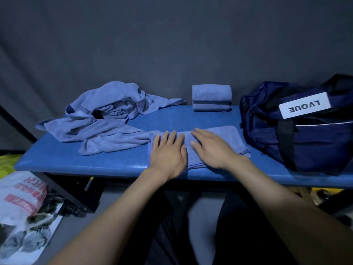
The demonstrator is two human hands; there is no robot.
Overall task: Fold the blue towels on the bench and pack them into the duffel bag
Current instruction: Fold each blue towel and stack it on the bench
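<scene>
Floor, near left: a white plastic bag with red print lies beside printed paper, below the table's front edge.
Left hand: open, palm down, fingers spread flat on the left half of the folded towel.
Right hand: open, palm down, fingers angled toward the left, pressing the same towel; slightly blurred.
Folded towel: a flat blue rectangle near the front edge of the table, under both hands, its right end close to the bag.
Table: blue padded top, running left to right across the view.
Loose towels: a crumpled blue heap on the left half of the table; one trailing end reaches up to the left edge of the folded towel, and whether they touch I cannot tell.
Duffel bag: navy, black straps, white label reading LVQUE upside down; sits on the table's right end.
Towel stack: neatly folded blue towels at the back edge, between heap and bag, apart from both.
Backdrop: dark grey cloth behind the table.
</scene>
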